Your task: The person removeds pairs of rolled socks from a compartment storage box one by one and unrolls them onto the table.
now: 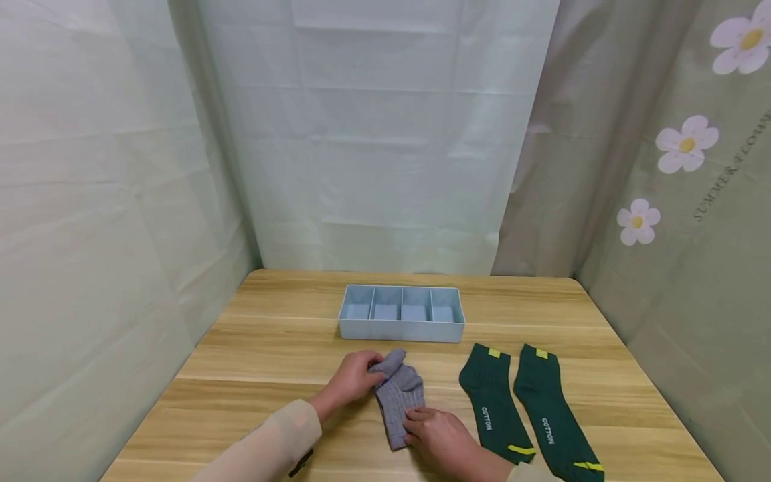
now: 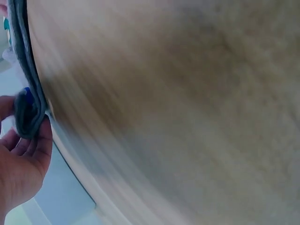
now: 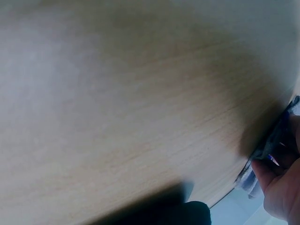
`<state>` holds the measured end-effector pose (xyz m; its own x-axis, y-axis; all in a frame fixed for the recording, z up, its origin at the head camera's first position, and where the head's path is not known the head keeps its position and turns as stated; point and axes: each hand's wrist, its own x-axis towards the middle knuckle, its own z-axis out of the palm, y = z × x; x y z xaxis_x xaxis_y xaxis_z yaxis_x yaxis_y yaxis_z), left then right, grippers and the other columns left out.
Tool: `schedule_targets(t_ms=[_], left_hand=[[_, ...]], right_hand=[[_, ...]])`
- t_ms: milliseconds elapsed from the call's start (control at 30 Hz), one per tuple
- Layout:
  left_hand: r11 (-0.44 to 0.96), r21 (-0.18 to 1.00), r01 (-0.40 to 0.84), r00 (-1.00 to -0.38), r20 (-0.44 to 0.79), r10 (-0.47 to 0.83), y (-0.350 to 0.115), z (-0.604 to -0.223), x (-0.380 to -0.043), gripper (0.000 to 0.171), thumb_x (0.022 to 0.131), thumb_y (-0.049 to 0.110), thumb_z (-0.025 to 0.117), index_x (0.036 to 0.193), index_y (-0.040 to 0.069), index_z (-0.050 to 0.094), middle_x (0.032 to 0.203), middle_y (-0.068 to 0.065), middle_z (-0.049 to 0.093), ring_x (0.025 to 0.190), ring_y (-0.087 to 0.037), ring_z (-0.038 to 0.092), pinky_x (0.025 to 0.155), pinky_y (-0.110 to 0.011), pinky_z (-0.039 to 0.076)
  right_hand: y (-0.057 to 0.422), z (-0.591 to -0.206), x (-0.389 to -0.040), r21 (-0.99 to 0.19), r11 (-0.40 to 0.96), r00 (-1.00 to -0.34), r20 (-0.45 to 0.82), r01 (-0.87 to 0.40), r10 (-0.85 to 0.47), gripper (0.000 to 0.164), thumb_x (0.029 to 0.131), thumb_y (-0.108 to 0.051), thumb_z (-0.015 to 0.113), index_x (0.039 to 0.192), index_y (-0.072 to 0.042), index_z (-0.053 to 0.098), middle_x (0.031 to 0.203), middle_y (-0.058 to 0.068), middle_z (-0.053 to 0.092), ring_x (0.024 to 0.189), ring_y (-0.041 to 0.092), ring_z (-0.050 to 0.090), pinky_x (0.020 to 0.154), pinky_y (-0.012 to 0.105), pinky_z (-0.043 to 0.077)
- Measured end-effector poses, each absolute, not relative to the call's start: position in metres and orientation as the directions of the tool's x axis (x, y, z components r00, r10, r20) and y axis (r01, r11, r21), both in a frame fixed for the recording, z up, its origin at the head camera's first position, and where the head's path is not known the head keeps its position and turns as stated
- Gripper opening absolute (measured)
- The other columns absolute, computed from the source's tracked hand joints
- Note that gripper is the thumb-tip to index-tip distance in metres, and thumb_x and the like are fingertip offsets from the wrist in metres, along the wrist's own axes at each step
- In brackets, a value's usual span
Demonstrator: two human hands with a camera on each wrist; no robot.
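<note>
A ribbed grey sock (image 1: 396,405) lies on the table between the two hands; whether a second one is under it I cannot tell. My left hand (image 1: 357,376) pinches its far end, which is bent back over itself. In the left wrist view that rolled end of the grey sock (image 2: 29,119) sits between thumb and fingers. My right hand (image 1: 442,436) grips the sock's near right edge, and in the right wrist view its fingers (image 3: 267,174) are bent at the fabric. To the right lie two dark green socks (image 1: 495,395) (image 1: 551,408), flat and side by side.
Behind the hands stands a light blue box (image 1: 401,330) with several compartments in a row. The wooden table (image 1: 241,402) is bordered by pale curtains (image 1: 385,167) at the back and sides; the right one (image 1: 680,281) carries printed flowers.
</note>
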<state>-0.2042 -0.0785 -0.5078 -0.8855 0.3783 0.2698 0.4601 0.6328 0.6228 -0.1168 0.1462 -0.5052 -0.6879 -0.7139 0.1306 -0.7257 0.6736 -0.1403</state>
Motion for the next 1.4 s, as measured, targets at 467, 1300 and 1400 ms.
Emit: schedule_targets(t_ms=[467,1300,1400], left_hand=[[0.682,0.630,0.372,-0.928,0.235,0.289,-0.083,-0.501,-0.209,0.017,0.075,-0.002,0.072,0.092,-0.001,0.073,0.088,-0.008,0.072,0.083,-0.023,0.066,0.075,-0.038,0.054],[0.709,0.539,0.455,-0.891,0.269,0.367,-0.092,-0.508,-0.215,0.018,0.081,0.003,0.076,0.098,-0.003,0.073,0.096,-0.013,0.071,0.090,-0.028,0.067,0.081,-0.044,0.054],[0.701,0.566,0.434,-0.901,0.272,0.338,-0.097,-0.507,-0.215,0.015,0.079,-0.001,0.074,0.094,-0.001,0.073,0.091,-0.009,0.071,0.083,-0.024,0.066,0.075,-0.040,0.054]], right_hand=[[0.147,-0.507,-0.118,-0.140,0.674,-0.688,0.123,-0.725,-0.715,0.025,0.094,-0.026,0.069,0.115,-0.014,0.076,0.120,0.000,0.069,0.111,0.013,0.065,0.088,0.031,0.055],[0.149,-0.507,-0.119,-0.140,0.656,-0.670,0.130,-0.742,-0.731,0.024,0.094,-0.025,0.069,0.114,-0.013,0.076,0.120,0.000,0.069,0.110,0.013,0.066,0.087,0.031,0.055],[0.149,-0.507,-0.119,-0.135,0.647,-0.661,0.142,-0.750,-0.737,0.024,0.094,-0.024,0.069,0.114,-0.013,0.076,0.119,0.001,0.070,0.110,0.013,0.066,0.087,0.031,0.055]])
